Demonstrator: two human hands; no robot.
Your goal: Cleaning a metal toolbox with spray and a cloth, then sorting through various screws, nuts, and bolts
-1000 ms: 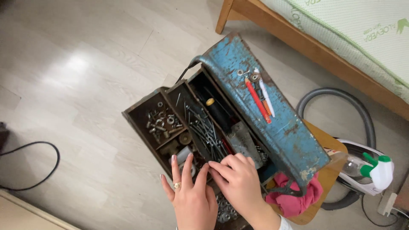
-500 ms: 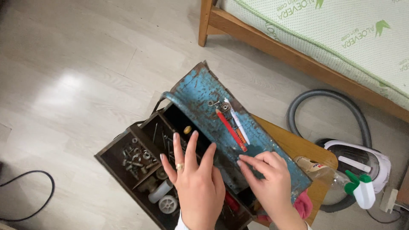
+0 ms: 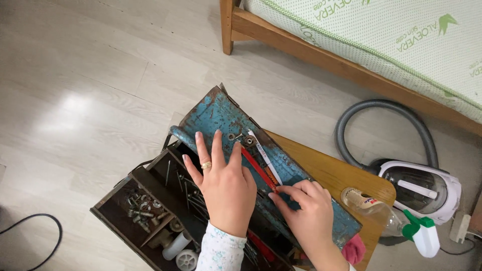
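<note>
On blue toolbox lid (image 3: 301, 173) — both hands (image 3: 226, 183)

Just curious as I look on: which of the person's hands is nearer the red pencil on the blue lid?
Right. The right hand has its fingertips at the lower end of the red pencil; the left hand lies flat on the blue lid just beside it.

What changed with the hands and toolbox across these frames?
Both hands rose out of the tray compartments onto the rusty blue metal toolbox lid. The left hand now lies flat across it; the right hand's fingers touch the red pencil. Pens, washers and screws stayed in place.
</note>
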